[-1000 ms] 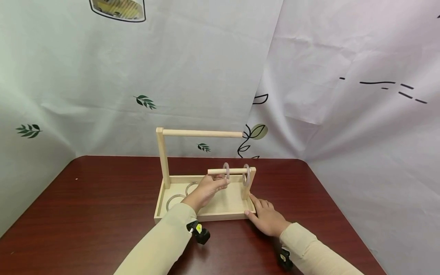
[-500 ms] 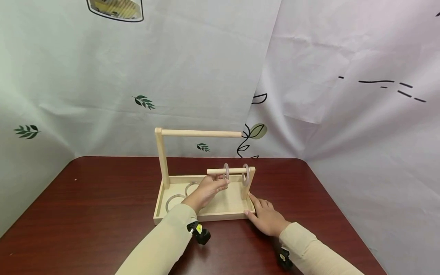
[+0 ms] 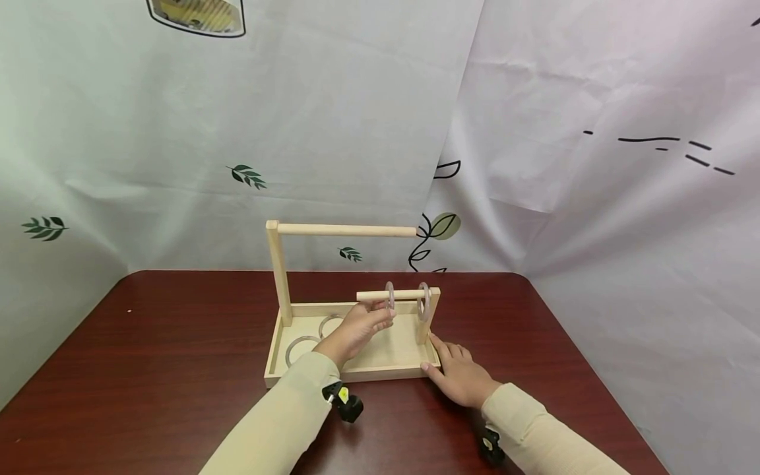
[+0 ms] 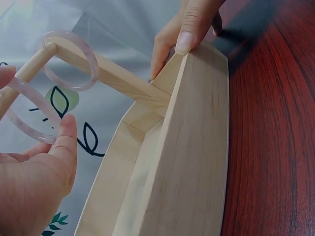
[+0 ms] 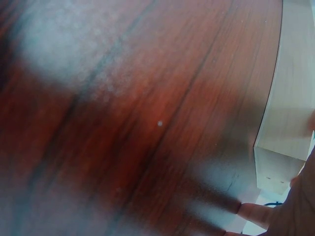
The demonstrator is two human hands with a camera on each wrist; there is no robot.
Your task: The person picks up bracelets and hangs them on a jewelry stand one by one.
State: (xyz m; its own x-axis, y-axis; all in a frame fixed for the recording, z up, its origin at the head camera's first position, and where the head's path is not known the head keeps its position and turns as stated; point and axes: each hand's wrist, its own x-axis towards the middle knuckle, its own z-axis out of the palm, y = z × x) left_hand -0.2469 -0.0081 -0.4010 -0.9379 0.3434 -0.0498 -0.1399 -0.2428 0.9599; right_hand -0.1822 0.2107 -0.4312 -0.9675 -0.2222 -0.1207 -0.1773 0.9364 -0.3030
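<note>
My left hand (image 3: 356,330) pinches a pale translucent bangle (image 3: 389,286) that hangs around the lower wooden bar (image 3: 406,295). In the left wrist view, fingertips meet this bangle (image 4: 37,96) at its lower edge and near the bar. A second bangle (image 3: 427,302) hangs on the same bar, close to its upright post. My right hand (image 3: 463,377) rests at the front right corner of the wooden tray (image 3: 392,374), its thumb on the rim and its other fingers stretched along the right side. Two more bangles lie on the tray floor at left, a front one (image 3: 303,339) and one behind (image 3: 330,318).
A taller wooden post (image 3: 280,277) at the tray's left carries an upper bar (image 3: 350,230) with no bangle on it. The stand sits on a dark red wooden table (image 3: 178,349). A printed white cloth (image 3: 356,119) hangs behind the table.
The head view has shifted very slightly. Both hands, the tray and the bangles keep their places relative to one another.
</note>
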